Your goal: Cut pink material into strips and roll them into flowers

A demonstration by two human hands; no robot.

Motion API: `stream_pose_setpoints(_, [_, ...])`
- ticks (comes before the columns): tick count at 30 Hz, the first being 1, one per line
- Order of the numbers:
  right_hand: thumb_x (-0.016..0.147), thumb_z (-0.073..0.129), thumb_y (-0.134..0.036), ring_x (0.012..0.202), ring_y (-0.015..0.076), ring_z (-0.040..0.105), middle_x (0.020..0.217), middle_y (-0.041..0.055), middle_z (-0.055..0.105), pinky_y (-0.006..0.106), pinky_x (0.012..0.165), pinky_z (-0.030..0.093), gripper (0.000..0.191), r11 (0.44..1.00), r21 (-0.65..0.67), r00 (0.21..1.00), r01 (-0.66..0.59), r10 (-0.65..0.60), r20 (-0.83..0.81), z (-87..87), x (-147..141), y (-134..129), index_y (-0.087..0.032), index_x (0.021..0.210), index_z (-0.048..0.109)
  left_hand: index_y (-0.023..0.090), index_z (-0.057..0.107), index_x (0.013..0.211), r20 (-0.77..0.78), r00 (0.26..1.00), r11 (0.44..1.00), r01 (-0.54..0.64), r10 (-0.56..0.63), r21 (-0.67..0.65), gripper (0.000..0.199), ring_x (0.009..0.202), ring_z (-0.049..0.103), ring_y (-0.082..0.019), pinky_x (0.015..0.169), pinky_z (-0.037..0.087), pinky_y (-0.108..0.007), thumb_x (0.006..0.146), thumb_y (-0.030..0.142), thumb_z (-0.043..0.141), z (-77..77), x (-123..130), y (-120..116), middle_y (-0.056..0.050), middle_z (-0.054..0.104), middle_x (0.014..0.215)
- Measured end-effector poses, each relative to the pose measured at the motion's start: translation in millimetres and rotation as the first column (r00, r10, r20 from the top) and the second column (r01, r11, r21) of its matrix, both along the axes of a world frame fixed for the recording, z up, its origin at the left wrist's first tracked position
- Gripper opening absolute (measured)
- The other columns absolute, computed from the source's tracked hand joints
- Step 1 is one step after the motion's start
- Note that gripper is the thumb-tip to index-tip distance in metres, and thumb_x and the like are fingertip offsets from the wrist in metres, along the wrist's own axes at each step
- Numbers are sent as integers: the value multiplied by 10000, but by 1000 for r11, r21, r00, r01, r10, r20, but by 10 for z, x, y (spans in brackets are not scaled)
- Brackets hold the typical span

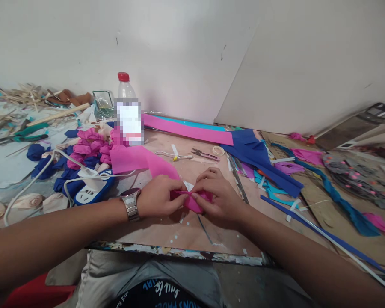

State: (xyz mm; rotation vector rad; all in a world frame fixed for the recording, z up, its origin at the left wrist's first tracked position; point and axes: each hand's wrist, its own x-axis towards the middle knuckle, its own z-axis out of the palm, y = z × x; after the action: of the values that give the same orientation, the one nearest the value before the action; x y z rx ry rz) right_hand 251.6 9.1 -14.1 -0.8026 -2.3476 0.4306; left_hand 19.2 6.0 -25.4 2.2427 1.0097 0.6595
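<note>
A pink strip (162,164) runs from the pink and blue bundles at the left down to both hands, where it is folded into a small piece. My left hand (162,194), with a metal watch on its wrist, pinches the folded pink strip between thumb and forefinger. Facing it, my right hand (216,192) pinches the same fold, its thumb close to the left thumb. A bit of white (188,185) shows between the hands, behind the fold. The undersides of the fingers are hidden.
Bunched pink flowers (90,145), a blue power strip (93,188) and a bottle (125,92) stand left. Behind lie small snips (205,154), a tape ring (218,150) and a long pink strip (189,130). Blue cloth (263,158) and a white rod (336,246) lie right.
</note>
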Motion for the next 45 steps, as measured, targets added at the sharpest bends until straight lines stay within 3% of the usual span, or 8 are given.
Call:
stream_pose_setpoints(12, [955, 689, -190, 921, 221, 649, 867, 18, 752, 476, 988, 400, 74, 998, 59, 1000, 10, -10, 1, -15, 7, 7, -243, 980, 733, 160, 748, 810, 65, 997, 993, 46, -39, -112, 238, 620, 617, -136, 605, 389, -247, 932, 254, 567, 17, -5, 17, -16, 721, 695])
stream_pose_setpoints(27, [974, 712, -190, 890, 209, 674, 888, 4, 778, 495, 995, 415, 139, 982, 187, 1000, -29, 27, 14, -45, 26, 35, -303, 1023, 776, 154, 748, 859, 163, 987, 961, 45, 0, -272, 203, 671, 595, -139, 630, 430, -244, 828, 146, 547, -2, 5, 33, 1, 710, 738])
stream_pose_setpoints(32, [965, 716, -181, 901, 213, 680, 893, 5, 781, 494, 1015, 410, 135, 982, 188, 1000, -27, 27, 4, -30, 21, 25, -291, 1025, 768, 146, 710, 815, 165, 986, 963, 28, 17, -270, 288, 656, 538, -130, 613, 395, -245, 963, 332, 547, -29, 8, 45, 7, 625, 691])
stream_pose_setpoints(40, [976, 714, -202, 910, 216, 666, 868, 5, 774, 485, 993, 399, 81, 988, 156, 1000, 18, -18, 0, -16, -8, 8, -266, 1016, 745, 156, 702, 784, 136, 990, 980, -13, 41, -196, 217, 649, 553, -126, 625, 395, -242, 922, 266, 576, -33, 13, 37, 4, 661, 698])
stream_pose_setpoints(45, [982, 700, -196, 948, 226, 655, 886, 1, 788, 477, 988, 396, 61, 984, 170, 999, 49, -50, 1, -21, -30, 4, -254, 991, 715, 166, 742, 826, 87, 994, 992, -57, 67, -111, 272, 642, 589, -132, 626, 383, -252, 961, 323, 566, 8, 19, 6, -7, 715, 716])
